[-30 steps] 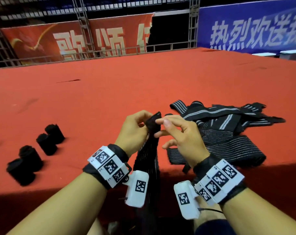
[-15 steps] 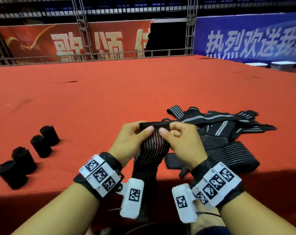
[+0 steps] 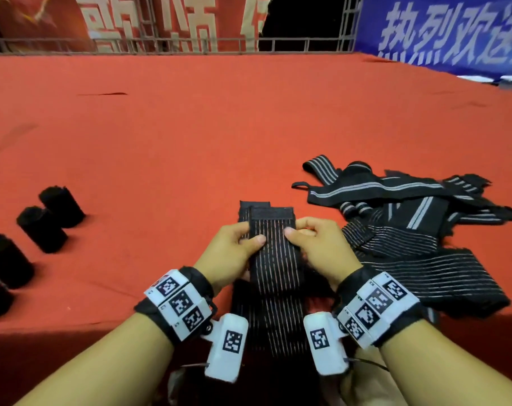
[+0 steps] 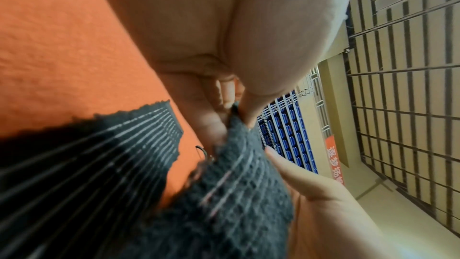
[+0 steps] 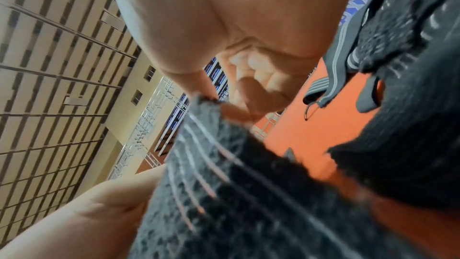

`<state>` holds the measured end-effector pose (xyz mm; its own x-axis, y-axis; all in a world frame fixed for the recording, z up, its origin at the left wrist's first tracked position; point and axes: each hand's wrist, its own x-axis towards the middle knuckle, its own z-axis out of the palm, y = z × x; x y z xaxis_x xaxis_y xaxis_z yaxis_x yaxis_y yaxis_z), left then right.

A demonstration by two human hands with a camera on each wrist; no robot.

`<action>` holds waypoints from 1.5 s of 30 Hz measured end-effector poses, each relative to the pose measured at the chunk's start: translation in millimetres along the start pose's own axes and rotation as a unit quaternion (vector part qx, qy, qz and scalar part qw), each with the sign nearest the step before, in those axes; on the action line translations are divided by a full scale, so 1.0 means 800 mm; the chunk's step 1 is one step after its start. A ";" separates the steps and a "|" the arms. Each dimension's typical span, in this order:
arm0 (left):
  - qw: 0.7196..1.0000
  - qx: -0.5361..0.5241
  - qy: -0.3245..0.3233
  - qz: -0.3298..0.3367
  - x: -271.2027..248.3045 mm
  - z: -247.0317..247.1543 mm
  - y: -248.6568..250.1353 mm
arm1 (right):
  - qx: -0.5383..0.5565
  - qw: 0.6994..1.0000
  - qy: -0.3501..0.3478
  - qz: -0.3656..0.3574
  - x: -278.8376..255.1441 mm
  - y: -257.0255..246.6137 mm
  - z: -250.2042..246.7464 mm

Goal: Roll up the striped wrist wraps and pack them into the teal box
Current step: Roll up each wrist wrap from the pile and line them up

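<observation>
A black wrist wrap with thin pale stripes point(image 3: 274, 253) lies lengthwise between my hands at the near edge of the red surface, and its tail hangs over that edge. My left hand point(image 3: 234, 250) pinches its left side, thumb on top. My right hand point(image 3: 316, 247) pinches its right side the same way. The wrap's far end with the dark fastener strip point(image 3: 271, 213) lies flat beyond my thumbs. The left wrist view shows my thumb and fingers clamped on the knit wrap point(image 4: 239, 164); the right wrist view shows the wrap point(image 5: 224, 164) the same way. No teal box is in view.
Several rolled black wraps point(image 3: 44, 227) stand at the left on the red carpeted surface point(image 3: 190, 127). A loose pile of striped wraps point(image 3: 410, 230) lies just right of my right hand. Railings and banners stand beyond the far edge.
The wrap's top end, held up edge-on a second ago, has been turned flat and lowered onto the surface. Both hands dropped with it and now pinch its two sides.
</observation>
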<state>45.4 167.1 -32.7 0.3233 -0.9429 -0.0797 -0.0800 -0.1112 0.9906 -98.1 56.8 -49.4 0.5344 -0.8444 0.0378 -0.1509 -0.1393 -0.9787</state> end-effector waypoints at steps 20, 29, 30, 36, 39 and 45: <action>0.995 0.048 0.043 -0.074 0.213 -0.071 -0.083 | 0.028 0.975 -0.151 0.161 0.118 0.055 0.029; 0.992 0.086 0.059 -0.074 0.223 -0.067 -0.080 | 0.002 0.976 -0.144 0.166 0.119 0.058 0.031; 0.991 0.089 0.064 -0.074 0.223 -0.067 -0.082 | -0.002 0.976 -0.144 0.166 0.120 0.058 0.031; 0.990 0.081 0.074 -0.086 0.218 -0.065 -0.079 | -0.020 0.976 -0.137 0.166 0.124 0.060 0.030; 0.989 0.103 0.083 -0.072 0.211 -0.068 -0.077 | -0.033 0.977 -0.135 0.164 0.126 0.061 0.031; 0.978 0.015 0.199 -0.058 0.180 -0.074 -0.089 | -0.059 0.979 -0.128 0.148 0.126 0.063 0.032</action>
<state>153.8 57.6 -108.3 0.6723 -0.7275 -0.1367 -0.0462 -0.2255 0.9732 -30.9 -22.1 -100.1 0.6413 -0.7018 -0.3102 -0.4172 0.0203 -0.9086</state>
